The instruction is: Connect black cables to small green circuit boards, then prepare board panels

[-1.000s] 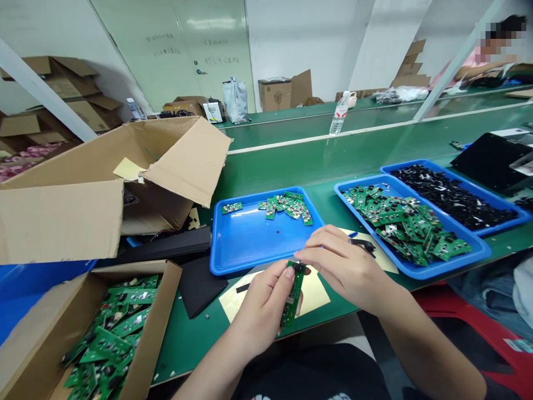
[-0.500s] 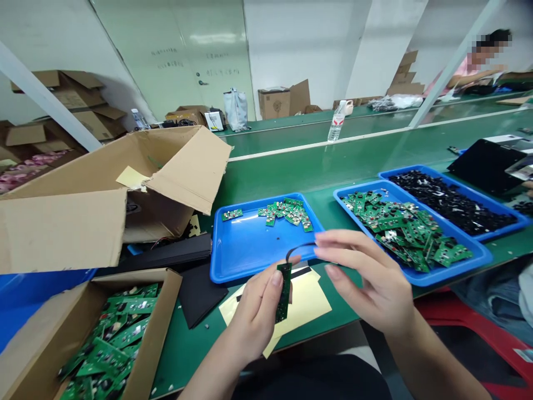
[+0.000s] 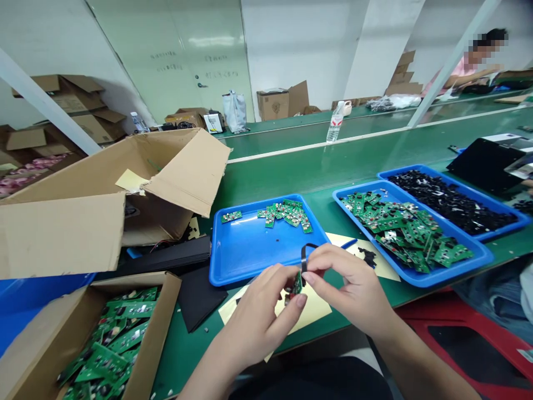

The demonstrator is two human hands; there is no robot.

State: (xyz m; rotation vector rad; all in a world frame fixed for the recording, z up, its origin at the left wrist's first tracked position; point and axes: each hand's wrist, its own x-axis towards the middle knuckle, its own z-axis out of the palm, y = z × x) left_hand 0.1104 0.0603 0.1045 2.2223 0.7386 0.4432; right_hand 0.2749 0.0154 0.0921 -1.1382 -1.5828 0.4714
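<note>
Circuit board (image 3: pixel 297 285), lower centre, is pinched in my left hand (image 3: pixel 258 316); my right hand (image 3: pixel 353 286) nips its black strip (image 3: pixel 303 254), which I judge needs gentle bending.

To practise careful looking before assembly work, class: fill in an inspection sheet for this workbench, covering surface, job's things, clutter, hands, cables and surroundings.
Surface: green bench, yellow paper sheet under the hands.
Job's things: small green circuit board with a curled black strip; near blue tray, few boards; second tray heaped with boards; third tray of black parts.
Clutter: open cardboard box; box of boards; black sheets.
Hands: left hand pinches the board; right hand pinches the strip.
Cables: nothing seen.
Surroundings: water bottle, stacked cartons, another person at a far bench.
</note>
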